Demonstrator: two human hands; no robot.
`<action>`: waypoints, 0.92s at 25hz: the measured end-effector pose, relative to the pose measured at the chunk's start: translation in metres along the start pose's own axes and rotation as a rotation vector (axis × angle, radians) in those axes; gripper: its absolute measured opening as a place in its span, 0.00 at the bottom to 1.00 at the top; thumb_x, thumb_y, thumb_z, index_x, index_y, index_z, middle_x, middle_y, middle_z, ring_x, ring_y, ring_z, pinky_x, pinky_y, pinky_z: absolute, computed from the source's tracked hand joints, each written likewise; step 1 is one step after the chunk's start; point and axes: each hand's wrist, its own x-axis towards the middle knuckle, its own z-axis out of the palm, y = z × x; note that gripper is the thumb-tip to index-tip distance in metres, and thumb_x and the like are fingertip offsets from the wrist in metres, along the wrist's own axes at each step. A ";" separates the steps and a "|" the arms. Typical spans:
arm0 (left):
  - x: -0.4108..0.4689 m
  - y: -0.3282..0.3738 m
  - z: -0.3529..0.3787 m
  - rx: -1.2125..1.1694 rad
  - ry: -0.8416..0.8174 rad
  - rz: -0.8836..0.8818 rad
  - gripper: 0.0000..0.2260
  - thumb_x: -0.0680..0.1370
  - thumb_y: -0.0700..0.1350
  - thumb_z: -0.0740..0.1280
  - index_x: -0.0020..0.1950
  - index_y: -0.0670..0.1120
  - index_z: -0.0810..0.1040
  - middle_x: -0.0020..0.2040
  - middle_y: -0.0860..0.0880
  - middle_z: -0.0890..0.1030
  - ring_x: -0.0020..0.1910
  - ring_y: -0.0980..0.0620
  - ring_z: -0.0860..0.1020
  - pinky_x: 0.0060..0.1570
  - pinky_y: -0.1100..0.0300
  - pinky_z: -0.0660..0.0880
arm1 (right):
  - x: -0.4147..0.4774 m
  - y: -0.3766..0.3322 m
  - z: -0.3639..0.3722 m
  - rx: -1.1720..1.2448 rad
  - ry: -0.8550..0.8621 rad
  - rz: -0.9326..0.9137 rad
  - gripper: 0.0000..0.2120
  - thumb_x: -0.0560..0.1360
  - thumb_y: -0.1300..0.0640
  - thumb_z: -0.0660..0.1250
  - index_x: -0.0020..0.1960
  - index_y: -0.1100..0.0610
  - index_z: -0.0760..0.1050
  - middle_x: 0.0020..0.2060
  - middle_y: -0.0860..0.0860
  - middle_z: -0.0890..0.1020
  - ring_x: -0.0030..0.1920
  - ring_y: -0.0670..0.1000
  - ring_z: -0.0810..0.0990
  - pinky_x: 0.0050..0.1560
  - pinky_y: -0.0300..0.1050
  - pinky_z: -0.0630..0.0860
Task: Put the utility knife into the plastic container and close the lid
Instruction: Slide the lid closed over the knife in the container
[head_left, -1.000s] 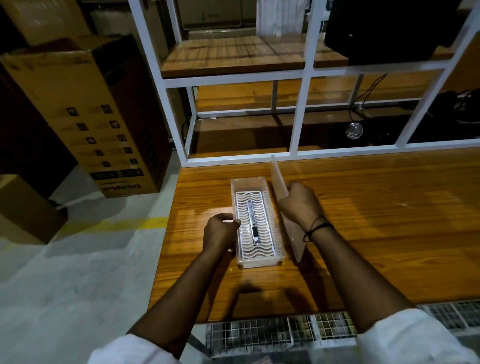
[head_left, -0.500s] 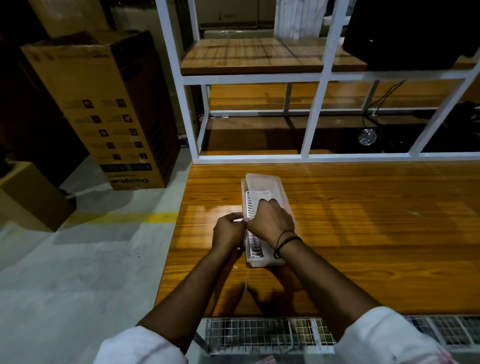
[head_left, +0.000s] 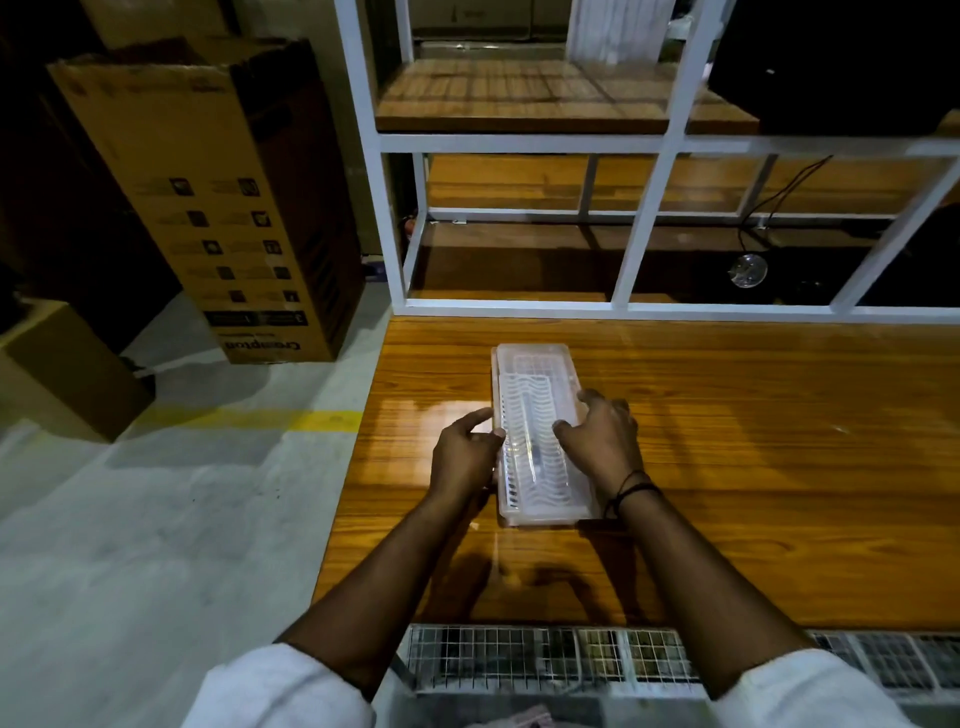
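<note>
A long clear plastic container (head_left: 537, 364) lies on the wooden table (head_left: 753, 441), with its translucent lid (head_left: 540, 483) lying flat on top, shifted slightly to the right. The utility knife (head_left: 531, 441) shows dimly through the lid, lying lengthwise on the wavy white insert. My left hand (head_left: 465, 457) holds the container's left side, thumb and fingers on its edge. My right hand (head_left: 602, 441) rests on the lid's right side, fingers spread over the top.
A white metal shelf frame (head_left: 644, 218) rises at the table's far edge. A tall cardboard box (head_left: 218, 197) and a smaller box (head_left: 62, 369) stand on the floor at left. A wire mesh panel (head_left: 545, 660) runs below the table's near edge.
My right hand has swung the lid from upright down onto the container, then slid to the lid's right side. My left hand stayed on the container's left edge.
</note>
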 end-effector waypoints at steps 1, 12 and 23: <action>-0.001 0.000 0.000 0.000 0.000 0.017 0.14 0.81 0.38 0.67 0.63 0.52 0.79 0.37 0.46 0.84 0.23 0.55 0.79 0.21 0.64 0.72 | 0.001 0.002 0.002 0.040 -0.017 0.003 0.32 0.71 0.48 0.71 0.73 0.55 0.71 0.67 0.61 0.76 0.67 0.64 0.73 0.65 0.56 0.74; -0.005 0.004 0.000 -0.026 -0.026 0.019 0.14 0.83 0.42 0.67 0.68 0.48 0.81 0.44 0.47 0.87 0.35 0.46 0.84 0.22 0.62 0.75 | 0.003 -0.001 0.012 0.061 0.033 -0.078 0.30 0.74 0.49 0.72 0.72 0.60 0.72 0.68 0.60 0.77 0.68 0.62 0.74 0.67 0.56 0.74; -0.006 0.004 -0.005 0.037 -0.006 -0.055 0.12 0.81 0.43 0.70 0.63 0.40 0.79 0.46 0.42 0.85 0.32 0.50 0.83 0.23 0.64 0.76 | -0.014 0.013 -0.002 0.258 -0.011 -0.116 0.26 0.77 0.54 0.71 0.72 0.60 0.71 0.62 0.58 0.81 0.63 0.60 0.79 0.54 0.46 0.74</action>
